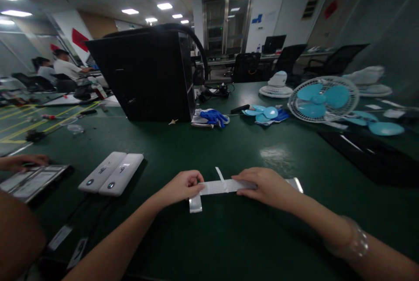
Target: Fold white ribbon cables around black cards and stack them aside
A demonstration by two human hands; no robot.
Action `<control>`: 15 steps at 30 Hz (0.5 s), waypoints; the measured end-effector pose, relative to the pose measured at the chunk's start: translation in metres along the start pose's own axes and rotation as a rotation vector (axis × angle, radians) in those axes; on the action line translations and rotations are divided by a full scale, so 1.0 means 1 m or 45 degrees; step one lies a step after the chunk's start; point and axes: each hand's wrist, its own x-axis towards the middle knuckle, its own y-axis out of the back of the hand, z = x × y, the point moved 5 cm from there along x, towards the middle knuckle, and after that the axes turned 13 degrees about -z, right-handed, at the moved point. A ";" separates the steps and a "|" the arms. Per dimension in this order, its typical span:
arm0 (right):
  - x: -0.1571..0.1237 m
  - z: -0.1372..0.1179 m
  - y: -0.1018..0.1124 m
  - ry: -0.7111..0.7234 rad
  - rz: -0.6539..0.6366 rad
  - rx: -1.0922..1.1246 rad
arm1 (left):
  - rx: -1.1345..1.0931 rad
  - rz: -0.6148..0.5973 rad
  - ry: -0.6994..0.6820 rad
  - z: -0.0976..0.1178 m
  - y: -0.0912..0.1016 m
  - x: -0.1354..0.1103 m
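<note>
We see a white printed strip (212, 187) at the lower centre of the frame; its long axis runs left to right, rising slightly rightward; our left hand (186, 185) pinches its left end, our right hand (263, 185) grasps its right; a narrow tab (219, 174) points up-left from its middle.
</note>
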 end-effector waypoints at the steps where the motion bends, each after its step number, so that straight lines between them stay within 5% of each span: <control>1: 0.000 0.000 0.000 0.009 0.003 0.002 | 0.002 0.014 -0.009 0.001 0.000 0.000; 9: -0.002 0.009 0.014 -0.098 -0.089 0.033 | -0.007 -0.035 0.026 0.002 -0.004 0.001; 12: -0.018 0.057 0.044 -0.394 0.021 0.027 | 0.017 -0.047 0.053 0.001 -0.005 0.001; 15: -0.062 0.131 0.074 -0.908 0.229 -0.040 | 0.015 -0.075 0.046 0.000 -0.006 0.001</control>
